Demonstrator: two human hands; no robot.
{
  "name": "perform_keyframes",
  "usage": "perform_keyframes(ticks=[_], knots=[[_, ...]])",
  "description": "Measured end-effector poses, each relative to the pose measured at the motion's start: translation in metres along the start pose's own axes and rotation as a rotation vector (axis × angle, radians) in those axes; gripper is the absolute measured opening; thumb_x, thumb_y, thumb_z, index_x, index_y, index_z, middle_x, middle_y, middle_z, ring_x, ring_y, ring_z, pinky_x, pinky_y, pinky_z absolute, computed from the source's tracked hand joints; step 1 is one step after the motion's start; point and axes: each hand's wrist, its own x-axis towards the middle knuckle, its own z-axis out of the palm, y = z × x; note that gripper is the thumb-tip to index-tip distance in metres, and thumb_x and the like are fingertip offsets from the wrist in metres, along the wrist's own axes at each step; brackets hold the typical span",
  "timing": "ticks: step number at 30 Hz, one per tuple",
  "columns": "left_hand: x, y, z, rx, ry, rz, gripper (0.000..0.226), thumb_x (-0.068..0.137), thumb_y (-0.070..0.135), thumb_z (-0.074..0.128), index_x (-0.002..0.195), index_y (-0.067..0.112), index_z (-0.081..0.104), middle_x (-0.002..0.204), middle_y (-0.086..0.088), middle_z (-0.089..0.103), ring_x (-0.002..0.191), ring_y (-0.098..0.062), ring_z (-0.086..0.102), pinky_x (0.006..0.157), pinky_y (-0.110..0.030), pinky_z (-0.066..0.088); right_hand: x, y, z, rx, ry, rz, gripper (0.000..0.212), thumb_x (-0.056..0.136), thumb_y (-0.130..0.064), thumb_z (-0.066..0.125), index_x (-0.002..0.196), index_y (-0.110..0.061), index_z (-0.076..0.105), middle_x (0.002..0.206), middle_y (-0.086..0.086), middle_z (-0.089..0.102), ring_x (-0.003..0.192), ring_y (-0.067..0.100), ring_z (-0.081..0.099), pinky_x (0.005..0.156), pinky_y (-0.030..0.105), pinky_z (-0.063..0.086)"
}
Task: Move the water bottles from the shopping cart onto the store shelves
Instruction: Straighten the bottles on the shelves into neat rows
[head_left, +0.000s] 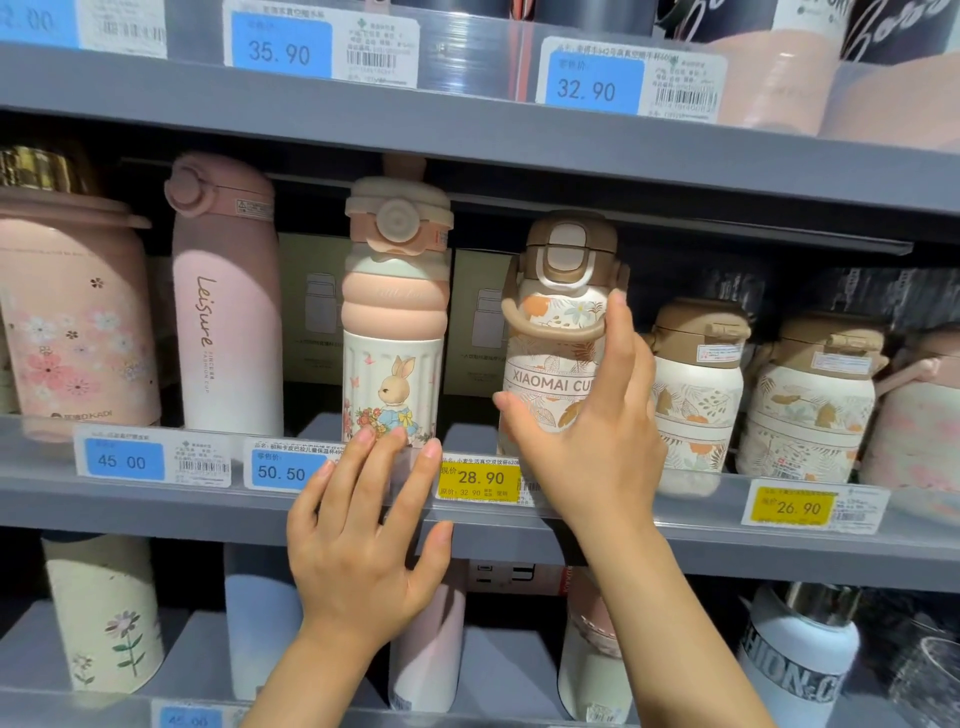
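The XIAOMAI bottle (558, 332) stands upright on the middle shelf (519, 525), near its front edge, and the right hand (587, 421) makes the grip on it: the thumb lies against the lower left of the body and the fingers (621, 332) reach up the right side toward the brown carry strap, so the grip is closed lightly around the bottle, not wrapped firmly. The risk, as I judge it, is that the bottle tips forward over the clear price rail when the grip lets go, because the base seems close to the edge. Just right of the grip stands a lower leaf-pattern bottle (696, 389), and a push sideways could knock it. Left of the grip stands the rabbit bottle (395, 322); the left hand (363, 535) is open, its fingertips touching the rail below that bottle, holding nothing.
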Motion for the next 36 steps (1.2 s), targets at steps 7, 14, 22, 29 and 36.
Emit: perform_keyframes(ticks=[7,14,22,29,36], knots=[[-0.001,0.000,0.001,-0.001,0.006,-0.007,0.045,0.097,0.042,0.036,0.133,0.021,0.051,0.128,-0.013,0.063,0.127,-0.029,0.048,0.100,-0.043,0.035,-0.002,-0.001,0.004,-0.064,-0.020,0.047,0.118,0.068,-0.048,0.078,0.147,-0.039,-0.009,0.137,0.004,0.036,0.117,0.027,0.042,0.076,0.035,0.037],[0.000,0.004,0.003,-0.003,0.039,-0.036,0.044,0.094,0.039,0.038,0.132,0.022,0.052,0.126,-0.012,0.064,0.126,-0.028,0.049,0.101,-0.040,0.033,0.003,0.004,0.002,-0.003,-0.088,0.019,0.108,0.073,-0.041,0.077,0.151,-0.036,0.003,0.147,0.002,0.030,0.124,0.028,0.042,0.086,0.038,0.041],[0.002,0.008,0.004,0.000,0.048,-0.059,0.042,0.094,0.038,0.036,0.130,0.023,0.053,0.123,-0.012,0.066,0.125,-0.028,0.050,0.094,-0.043,0.037,0.001,-0.001,0.006,-0.013,-0.040,0.015,0.101,0.076,-0.042,0.076,0.151,-0.036,0.008,0.143,0.004,0.039,0.123,0.029,0.045,0.088,0.041,0.044],[0.001,0.007,0.003,-0.006,0.027,-0.059,0.042,0.096,0.039,0.035,0.132,0.023,0.052,0.126,-0.012,0.064,0.127,-0.027,0.048,0.094,-0.043,0.036,0.000,-0.002,0.005,-0.059,-0.029,-0.006,0.103,0.076,-0.047,0.075,0.152,-0.034,0.007,0.141,0.006,0.040,0.119,0.030,0.047,0.087,0.042,0.046],[-0.002,0.003,0.000,-0.011,0.002,-0.016,0.044,0.096,0.038,0.038,0.135,0.020,0.051,0.129,-0.014,0.062,0.128,-0.030,0.048,0.093,-0.046,0.038,-0.009,0.018,-0.019,-0.214,0.166,-0.179,0.078,0.083,-0.060,0.057,0.145,-0.025,0.025,0.139,0.017,0.049,0.116,0.030,0.049,0.089,0.044,0.037]])
